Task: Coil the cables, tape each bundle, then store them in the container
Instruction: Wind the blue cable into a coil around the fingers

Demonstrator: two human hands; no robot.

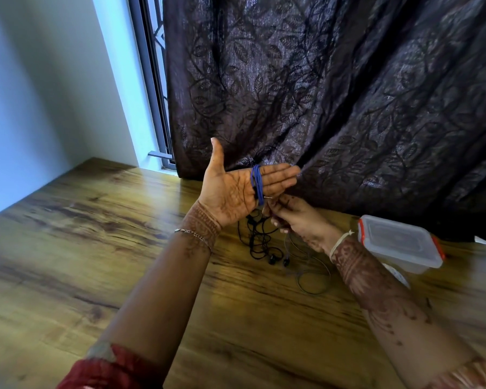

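Grip: the right hand [295, 220] pinches the loose end of the blue cable [257, 181], which is wound round the straight, pressed-together fingers of the left hand [230, 192] — coiling looks nearly finished. No tape on it yet. Black earphones [258, 237] and a thin cable [312, 279] lie uncoiled on the counter [96, 248]; the container [401, 242] sits lidded — storing is still to come.

— What does everything sit on?
— A brown wood-grain table top [68, 248] with dark streaks, running from near to far.
— And behind it?
— A dark purple-brown curtain with a shiny leaf pattern [348, 94] hangs at the far edge and fills the right. Just left of it is a dark metal window frame [152, 80], and further left a plain pale wall [40, 94].
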